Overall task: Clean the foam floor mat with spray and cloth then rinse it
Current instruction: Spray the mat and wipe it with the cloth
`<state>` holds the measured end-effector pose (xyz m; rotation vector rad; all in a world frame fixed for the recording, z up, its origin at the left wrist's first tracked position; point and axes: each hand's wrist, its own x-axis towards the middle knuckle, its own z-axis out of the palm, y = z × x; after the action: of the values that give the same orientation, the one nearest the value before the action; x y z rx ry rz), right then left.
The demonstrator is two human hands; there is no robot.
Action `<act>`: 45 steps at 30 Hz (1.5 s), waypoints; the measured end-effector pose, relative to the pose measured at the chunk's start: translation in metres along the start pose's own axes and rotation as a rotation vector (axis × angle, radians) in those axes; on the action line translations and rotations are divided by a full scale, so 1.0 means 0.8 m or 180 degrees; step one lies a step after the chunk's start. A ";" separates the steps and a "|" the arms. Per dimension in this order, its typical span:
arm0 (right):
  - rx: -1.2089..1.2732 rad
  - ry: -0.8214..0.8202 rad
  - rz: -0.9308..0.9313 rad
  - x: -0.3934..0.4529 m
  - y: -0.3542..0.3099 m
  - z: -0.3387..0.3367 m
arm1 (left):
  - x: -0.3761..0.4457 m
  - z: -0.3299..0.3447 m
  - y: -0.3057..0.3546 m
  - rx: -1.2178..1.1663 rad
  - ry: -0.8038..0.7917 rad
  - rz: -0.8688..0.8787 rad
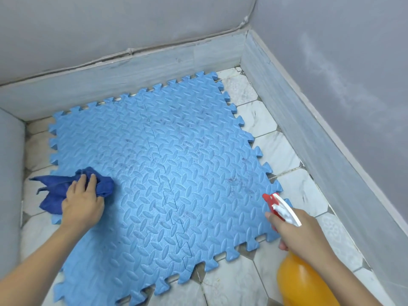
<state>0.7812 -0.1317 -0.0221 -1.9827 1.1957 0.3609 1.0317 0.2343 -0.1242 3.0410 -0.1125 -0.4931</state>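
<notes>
A blue foam floor mat (159, 168) made of interlocking tiles lies flat on the tiled floor, with dark smudges across its middle and right part. My left hand (82, 204) presses a crumpled dark blue cloth (59, 187) onto the mat's left edge. My right hand (298, 233) grips the neck of an orange spray bottle (302, 283) at the mat's right near corner. Its red and white trigger head (280, 206) points toward the mat, with a finger on the trigger.
White marble floor tiles (284, 151) surround the mat on the right and near side. Grey walls with a pale skirting (132, 69) close the corner behind and to the right. A grey vertical surface (10, 173) stands at the left.
</notes>
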 end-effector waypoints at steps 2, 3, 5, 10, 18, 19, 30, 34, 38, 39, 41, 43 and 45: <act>0.0050 0.0029 -0.0104 0.004 -0.016 -0.001 | -0.001 0.002 0.020 -0.0056 0.0030 0.0082; 0.0055 0.0024 -0.0176 0.005 -0.027 -0.001 | 0.001 0.003 0.027 -0.0050 0.0025 0.0214; 0.0096 0.0000 -0.0346 0.005 -0.048 -0.001 | 0.011 0.007 0.035 0.0043 -0.0018 0.0525; 0.0212 0.0076 -0.0656 0.008 -0.095 0.002 | 0.007 0.021 0.058 -0.0223 -0.0054 0.0370; 0.0284 0.0173 -0.0923 0.015 -0.105 0.015 | 0.013 0.004 0.065 -0.0747 -0.0024 0.0419; 0.0284 0.0191 -0.0907 0.014 -0.103 0.015 | 0.012 -0.002 0.065 -0.0829 -0.0017 0.0405; 0.1136 0.0903 -0.0751 0.000 -0.029 -0.026 | 0.004 -0.077 0.182 -0.0793 0.0377 0.1287; 0.1382 0.1350 -0.0868 -0.015 0.023 -0.055 | -0.028 -0.088 0.258 -0.0880 0.0416 0.2094; 0.1513 0.1879 -0.1127 -0.021 0.062 -0.078 | -0.070 -0.071 0.327 -0.1110 0.0332 0.2616; 0.1547 0.2028 -0.1164 -0.021 0.071 -0.083 | -0.080 -0.062 0.342 -0.1154 0.0295 0.2682; 0.1756 0.2291 -0.1212 -0.021 0.089 -0.090 | -0.101 -0.039 0.367 -0.1147 0.0164 0.2799; 0.1918 0.2530 -0.1150 -0.021 0.108 -0.092 | -0.122 -0.015 0.388 -0.1048 -0.0038 0.2937; 0.1833 0.2597 -0.1010 -0.020 0.120 -0.090 | -0.140 0.007 0.402 -0.0909 -0.0238 0.3118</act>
<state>0.6819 -0.1993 -0.0111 -1.7662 1.2191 -0.9381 0.9040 -0.0768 -0.0724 2.2871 -1.2989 -0.4554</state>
